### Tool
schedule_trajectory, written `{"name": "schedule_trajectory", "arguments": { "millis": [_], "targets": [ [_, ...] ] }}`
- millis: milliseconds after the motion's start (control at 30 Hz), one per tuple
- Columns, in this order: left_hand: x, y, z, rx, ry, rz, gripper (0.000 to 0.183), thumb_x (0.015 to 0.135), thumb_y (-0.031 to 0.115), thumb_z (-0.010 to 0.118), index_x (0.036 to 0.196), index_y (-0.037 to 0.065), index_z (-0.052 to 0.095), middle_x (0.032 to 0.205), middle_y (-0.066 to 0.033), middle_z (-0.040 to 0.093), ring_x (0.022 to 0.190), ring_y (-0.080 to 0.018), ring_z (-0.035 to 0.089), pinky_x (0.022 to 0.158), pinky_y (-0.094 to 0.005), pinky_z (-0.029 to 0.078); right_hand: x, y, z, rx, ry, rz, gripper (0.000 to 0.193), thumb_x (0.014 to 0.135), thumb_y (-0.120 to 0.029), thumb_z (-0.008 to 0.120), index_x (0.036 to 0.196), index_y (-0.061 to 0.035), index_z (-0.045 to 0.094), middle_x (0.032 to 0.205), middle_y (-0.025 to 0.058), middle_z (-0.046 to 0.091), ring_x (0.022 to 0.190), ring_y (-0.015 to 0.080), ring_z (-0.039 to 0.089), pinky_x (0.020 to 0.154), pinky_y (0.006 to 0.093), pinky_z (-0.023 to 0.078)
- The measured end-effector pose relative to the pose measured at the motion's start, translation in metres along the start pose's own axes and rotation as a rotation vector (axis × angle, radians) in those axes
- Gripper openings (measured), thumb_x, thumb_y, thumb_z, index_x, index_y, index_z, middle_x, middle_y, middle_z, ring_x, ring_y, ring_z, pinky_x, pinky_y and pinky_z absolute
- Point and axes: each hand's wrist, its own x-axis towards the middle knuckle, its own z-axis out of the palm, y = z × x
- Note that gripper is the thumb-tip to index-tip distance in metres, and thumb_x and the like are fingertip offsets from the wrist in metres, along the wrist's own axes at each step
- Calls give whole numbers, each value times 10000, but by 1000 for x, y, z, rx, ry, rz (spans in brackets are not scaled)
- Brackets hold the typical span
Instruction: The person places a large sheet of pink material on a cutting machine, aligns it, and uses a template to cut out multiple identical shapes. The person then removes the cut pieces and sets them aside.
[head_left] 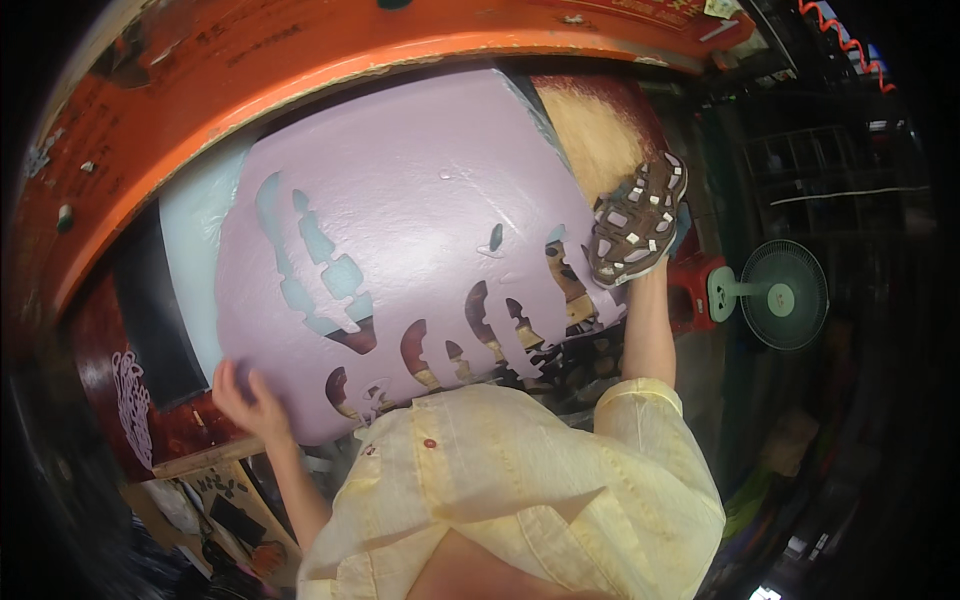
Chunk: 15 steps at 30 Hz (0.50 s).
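Observation:
A large lavender sheet [390,190] lies in front of me, with curved, segmented shapes cut out of it toward its near and left parts. My left hand [252,402] is at the sheet's left near edge with its fingers apart and holds nothing. At the right edge of the sheet is a brown shoe [638,225], its patterned underside with pale blocks turned up. My right forearm ends at this shoe. Most of my right hand [660,268] is hidden by the shoe it holds. A strip of pale blue sheet [195,235] shows at the left.
An orange panel or beam [330,85] with a chipped edge runs across the far side. A tan worn surface [590,135] shows at the far right. A fan [783,295] stands on the right, and a tangled pink strip [130,405] lies at the left.

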Motion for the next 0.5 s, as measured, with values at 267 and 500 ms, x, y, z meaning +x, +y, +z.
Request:
{"name": "schedule_trajectory", "arguments": {
  "millis": [267,500],
  "targets": [
    [60,188,191,-58,-446,600,583,816,330,637,1290,26,484,1387,-204,409,1298,-370,359,1055,-479,290,-31,9,-8,-2,44,-7,458,825,-374,599,1161,-71,533,1139,141,583,1030,314,566,934,479,447],
    [-6,246,196,-233,-938,762,612,811,338,642,1301,14,472,1321,-199,475,1287,-351,381,1056,-490,294,-52,9,-4,-31,66,1,451,831,-365,591,1169,-72,532,1153,143,579,1039,315,564,936,482,444]
  ]
}}
